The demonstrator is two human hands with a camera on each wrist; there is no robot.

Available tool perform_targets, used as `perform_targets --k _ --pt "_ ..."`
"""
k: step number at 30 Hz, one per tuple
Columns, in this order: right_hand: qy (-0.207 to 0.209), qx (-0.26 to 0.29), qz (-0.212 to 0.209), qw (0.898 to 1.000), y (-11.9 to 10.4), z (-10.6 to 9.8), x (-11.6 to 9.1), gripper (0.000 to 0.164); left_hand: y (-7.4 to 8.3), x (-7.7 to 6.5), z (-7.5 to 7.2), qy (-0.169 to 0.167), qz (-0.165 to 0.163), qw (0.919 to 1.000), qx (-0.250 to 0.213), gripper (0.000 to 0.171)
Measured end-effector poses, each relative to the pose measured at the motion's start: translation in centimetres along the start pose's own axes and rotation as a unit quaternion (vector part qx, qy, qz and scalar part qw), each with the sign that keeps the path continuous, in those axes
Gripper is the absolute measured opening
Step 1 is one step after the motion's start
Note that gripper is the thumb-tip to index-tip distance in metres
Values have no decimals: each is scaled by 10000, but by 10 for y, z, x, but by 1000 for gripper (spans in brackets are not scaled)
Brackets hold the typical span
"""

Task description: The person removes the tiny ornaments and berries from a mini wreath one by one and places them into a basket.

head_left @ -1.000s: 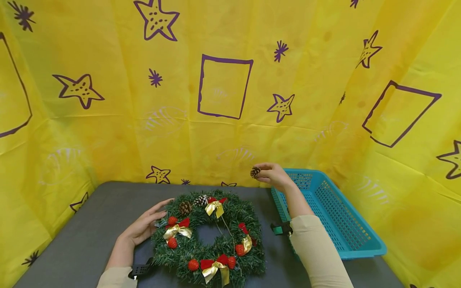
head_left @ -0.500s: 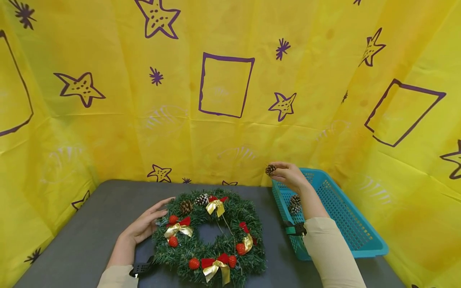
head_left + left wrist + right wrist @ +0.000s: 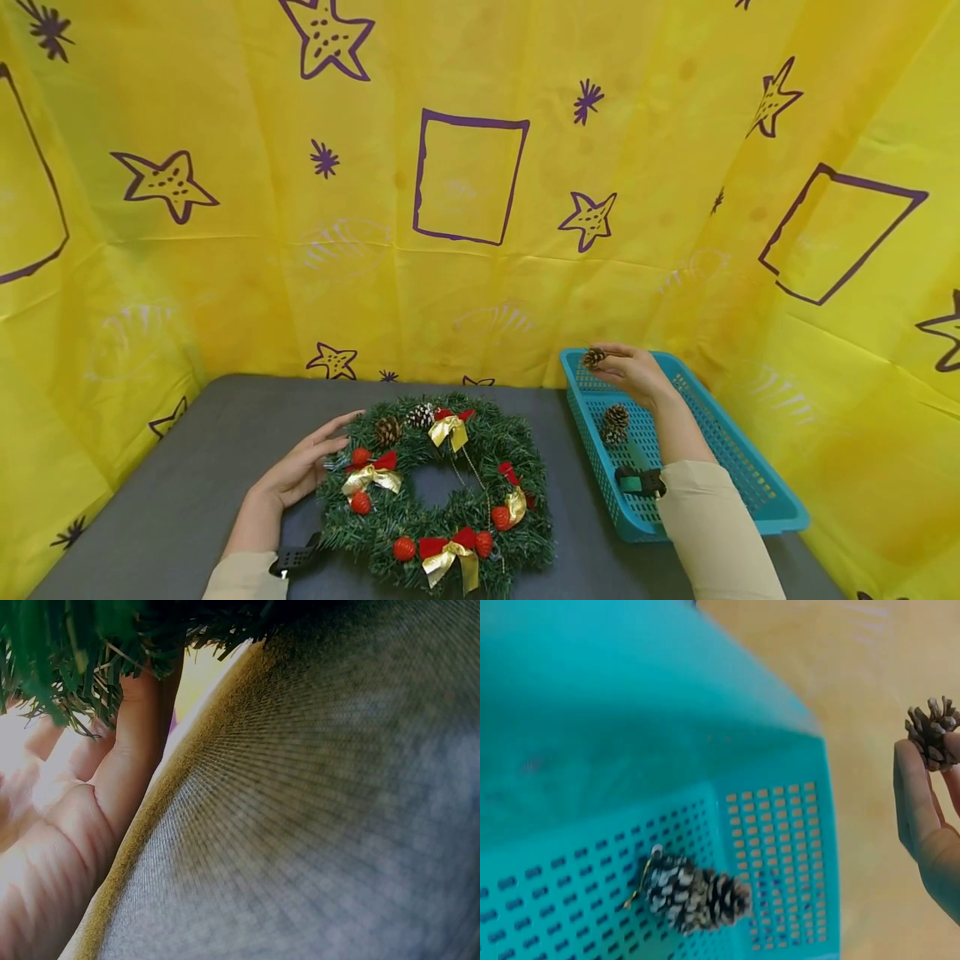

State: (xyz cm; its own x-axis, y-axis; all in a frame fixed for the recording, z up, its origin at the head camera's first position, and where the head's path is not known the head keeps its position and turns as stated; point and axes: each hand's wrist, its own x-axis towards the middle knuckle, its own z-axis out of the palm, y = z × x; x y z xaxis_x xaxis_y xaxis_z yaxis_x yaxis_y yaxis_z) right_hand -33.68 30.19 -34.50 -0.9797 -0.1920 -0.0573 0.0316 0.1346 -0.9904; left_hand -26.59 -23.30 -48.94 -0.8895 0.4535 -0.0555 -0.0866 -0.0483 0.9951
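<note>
Left wrist view: Christmas wreath (image 3: 71, 652) cropped at top, covering part of left hand (image 3: 86, 799). Right wrist view: right hand (image 3: 933, 836) cropped; basket wall (image 3: 630, 675) blurred.

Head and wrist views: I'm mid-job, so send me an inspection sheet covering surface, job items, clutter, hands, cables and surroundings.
Surface: dark grey table, wreath beside basket.
Job items: green wreath with red-and-gold bows, red ornaments and two pinecones; turquoise basket holding a frosted pinecone and a brown pinecone.
Clutter: nothing seen.
Hands: left hand touches the wreath's left edge; right hand pinches a small pinecone near the basket's far end.
Cables: nothing seen.
Surroundings: yellow curtain printed with purple stars and squares.
</note>
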Motion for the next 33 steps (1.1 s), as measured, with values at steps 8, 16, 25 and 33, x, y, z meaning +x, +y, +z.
perform_targets --k 8,16,25,33 --pt "90 -218 40 9997 12 -14 -10 55 -3 0 -2 88 -43 9998 190 61" --pt "175 -250 166 9994 30 -22 -12 55 -5 2 -3 156 -116 9994 281 61" --pt "307 -527 440 9972 43 -23 -7 55 -2 1 -2 96 -56 9995 307 61" --pt "480 -1011 667 9915 50 -19 -9 55 -2 0 -3 55 -17 9994 342 61"
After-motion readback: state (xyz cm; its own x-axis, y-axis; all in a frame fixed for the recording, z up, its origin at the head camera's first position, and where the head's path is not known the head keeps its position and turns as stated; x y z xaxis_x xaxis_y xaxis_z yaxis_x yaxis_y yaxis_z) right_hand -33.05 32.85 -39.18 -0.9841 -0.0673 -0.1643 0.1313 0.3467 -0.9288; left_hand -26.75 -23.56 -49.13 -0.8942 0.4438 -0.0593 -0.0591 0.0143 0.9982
